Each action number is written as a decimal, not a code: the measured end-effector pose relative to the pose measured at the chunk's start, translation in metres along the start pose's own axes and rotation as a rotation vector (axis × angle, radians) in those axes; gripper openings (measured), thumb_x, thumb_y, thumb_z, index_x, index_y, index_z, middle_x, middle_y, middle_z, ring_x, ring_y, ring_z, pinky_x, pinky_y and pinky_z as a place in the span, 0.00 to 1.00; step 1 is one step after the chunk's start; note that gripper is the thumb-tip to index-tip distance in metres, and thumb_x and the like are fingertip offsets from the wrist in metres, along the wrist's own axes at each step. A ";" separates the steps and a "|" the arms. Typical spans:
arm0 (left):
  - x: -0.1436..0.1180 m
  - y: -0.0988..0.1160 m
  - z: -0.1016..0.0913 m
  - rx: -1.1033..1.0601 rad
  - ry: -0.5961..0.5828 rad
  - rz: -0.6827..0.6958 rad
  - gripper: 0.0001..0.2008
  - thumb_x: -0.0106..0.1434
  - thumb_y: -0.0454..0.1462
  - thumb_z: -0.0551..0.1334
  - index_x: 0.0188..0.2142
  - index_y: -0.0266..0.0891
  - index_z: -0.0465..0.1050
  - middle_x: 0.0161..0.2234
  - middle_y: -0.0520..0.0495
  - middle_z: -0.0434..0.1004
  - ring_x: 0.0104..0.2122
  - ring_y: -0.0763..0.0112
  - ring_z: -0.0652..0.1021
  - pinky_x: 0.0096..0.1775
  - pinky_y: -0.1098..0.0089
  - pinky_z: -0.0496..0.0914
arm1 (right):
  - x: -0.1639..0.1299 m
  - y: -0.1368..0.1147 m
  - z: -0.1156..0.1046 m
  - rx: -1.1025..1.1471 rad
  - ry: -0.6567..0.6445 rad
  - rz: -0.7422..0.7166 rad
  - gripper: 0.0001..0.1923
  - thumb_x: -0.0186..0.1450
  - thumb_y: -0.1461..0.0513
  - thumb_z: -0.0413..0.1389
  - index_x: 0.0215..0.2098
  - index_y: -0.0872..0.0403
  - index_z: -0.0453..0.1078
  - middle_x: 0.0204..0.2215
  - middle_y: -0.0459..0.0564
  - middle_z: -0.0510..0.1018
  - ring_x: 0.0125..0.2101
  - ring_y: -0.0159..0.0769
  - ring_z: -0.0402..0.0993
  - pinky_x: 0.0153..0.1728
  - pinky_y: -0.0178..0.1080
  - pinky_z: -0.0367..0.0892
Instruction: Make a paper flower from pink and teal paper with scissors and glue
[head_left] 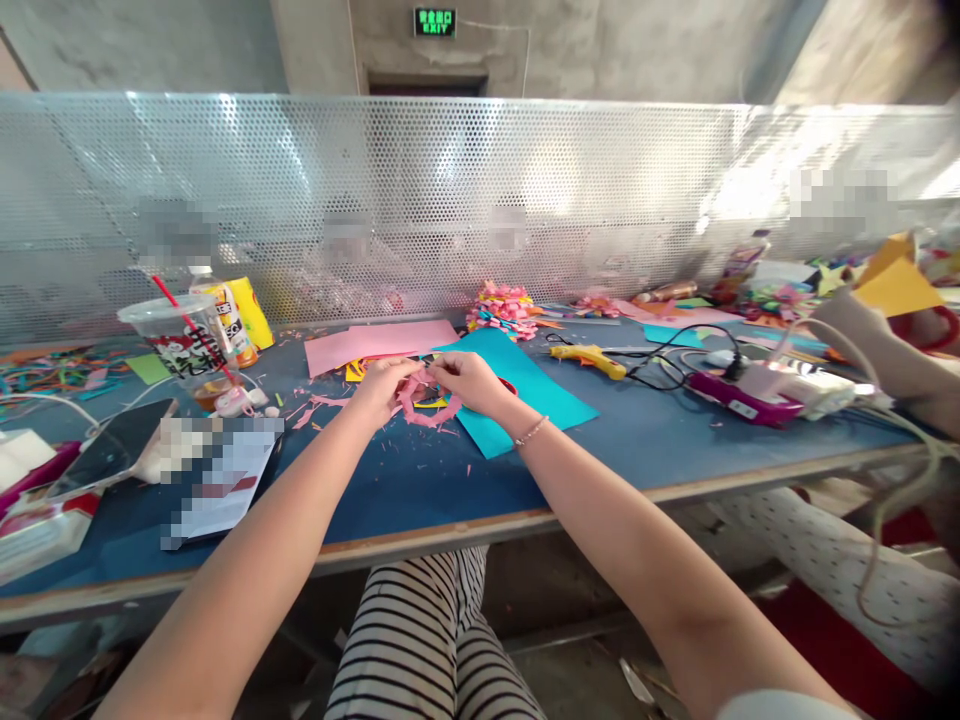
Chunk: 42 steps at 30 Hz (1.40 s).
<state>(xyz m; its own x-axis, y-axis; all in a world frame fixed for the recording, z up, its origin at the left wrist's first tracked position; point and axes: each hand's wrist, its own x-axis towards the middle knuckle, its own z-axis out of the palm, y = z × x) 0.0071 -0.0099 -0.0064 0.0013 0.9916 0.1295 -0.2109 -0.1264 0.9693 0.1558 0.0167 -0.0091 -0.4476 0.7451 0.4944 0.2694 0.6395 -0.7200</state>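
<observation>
The blue table (360, 510) has a pale wooden near edge; toward its left end a flat device with a lit screen (238, 490) lies close to that edge, with a clear cup (161, 325) farther back. Along the far edge are paper strips (64, 383), a pink sheet (330, 350) and a ruffled paper cluster (499, 308). A turquoise sheet (551, 408) spreads mid-table, left of a yellow tool (592, 360) and a purple power strip (739, 400).

On or above the tabletop (420, 490) are one pink paper ring (433, 419), one large blue sheet (540, 390), one glue gun (596, 360), one cup (180, 340), and two capped bottles (229, 315) (742, 268) near its far edge.
</observation>
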 end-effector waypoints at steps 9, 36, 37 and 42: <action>0.000 0.002 -0.003 0.126 0.021 -0.017 0.05 0.41 0.34 0.63 0.21 0.35 0.71 0.18 0.50 0.71 0.18 0.77 0.69 0.23 0.74 0.66 | -0.001 -0.003 -0.003 -0.072 0.023 0.016 0.10 0.57 0.59 0.51 0.23 0.56 0.69 0.17 0.45 0.70 0.20 0.29 0.65 0.24 0.32 0.58; 0.001 -0.002 -0.002 0.084 -0.024 0.017 0.06 0.45 0.34 0.63 0.24 0.33 0.73 0.15 0.52 0.67 0.17 0.76 0.69 0.25 0.72 0.67 | 0.000 -0.001 -0.001 -0.109 0.058 0.031 0.12 0.59 0.59 0.49 0.24 0.57 0.68 0.17 0.45 0.69 0.21 0.28 0.64 0.23 0.31 0.56; 0.001 -0.003 -0.002 0.085 -0.031 0.023 0.06 0.45 0.35 0.64 0.23 0.33 0.72 0.14 0.52 0.66 0.17 0.76 0.70 0.25 0.72 0.67 | 0.000 -0.002 -0.001 -0.097 0.060 0.033 0.12 0.59 0.59 0.49 0.24 0.57 0.68 0.17 0.45 0.69 0.21 0.28 0.64 0.23 0.31 0.56; 0.003 -0.006 -0.003 0.146 0.010 0.091 0.06 0.44 0.36 0.65 0.22 0.34 0.72 0.15 0.52 0.67 0.17 0.77 0.69 0.22 0.74 0.64 | 0.001 -0.001 -0.001 -0.051 0.069 0.040 0.11 0.59 0.59 0.49 0.23 0.57 0.68 0.17 0.45 0.69 0.21 0.29 0.64 0.23 0.31 0.57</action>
<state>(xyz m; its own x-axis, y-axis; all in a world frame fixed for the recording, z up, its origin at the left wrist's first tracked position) 0.0051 -0.0060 -0.0121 -0.0213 0.9760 0.2166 -0.0651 -0.2176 0.9739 0.1556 0.0166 -0.0072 -0.3766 0.7803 0.4993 0.3298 0.6166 -0.7149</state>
